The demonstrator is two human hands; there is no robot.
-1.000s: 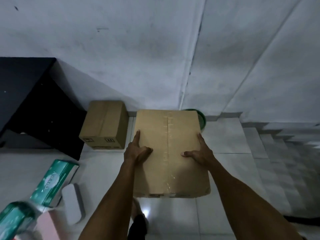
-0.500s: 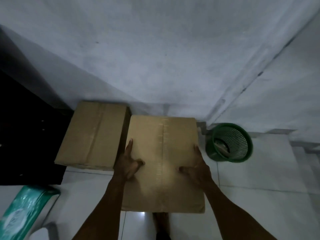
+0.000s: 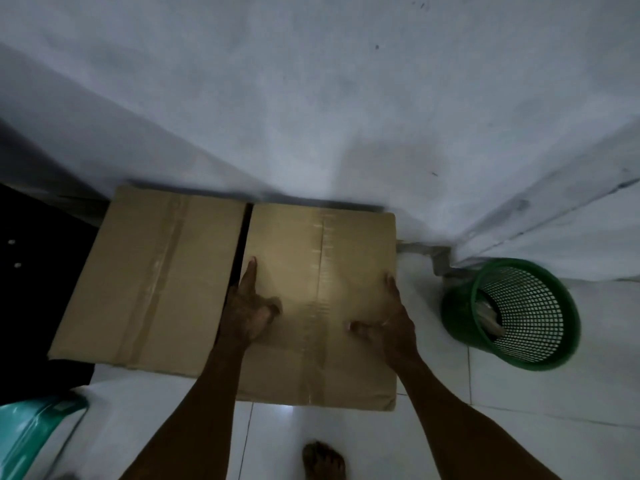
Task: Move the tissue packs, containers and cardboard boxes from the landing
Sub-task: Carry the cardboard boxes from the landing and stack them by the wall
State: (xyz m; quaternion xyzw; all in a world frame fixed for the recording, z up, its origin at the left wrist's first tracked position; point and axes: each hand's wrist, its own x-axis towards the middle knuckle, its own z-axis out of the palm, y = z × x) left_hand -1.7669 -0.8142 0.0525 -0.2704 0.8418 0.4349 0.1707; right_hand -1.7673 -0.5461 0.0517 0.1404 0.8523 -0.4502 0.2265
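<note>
my left hand (image 3: pixel 250 311) and right hand (image 3: pixel 389 323) clamp the cardboard box (image 3: pixel 322 306) by its sides. it has come down beside the second box (image 3: pixel 152 282) left of my hands, nearly set against the wall (image 3: pixel 311 98).

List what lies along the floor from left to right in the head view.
Green tissue pack → taped cardboard box → cardboard box under both hands → green mesh basket.
</note>
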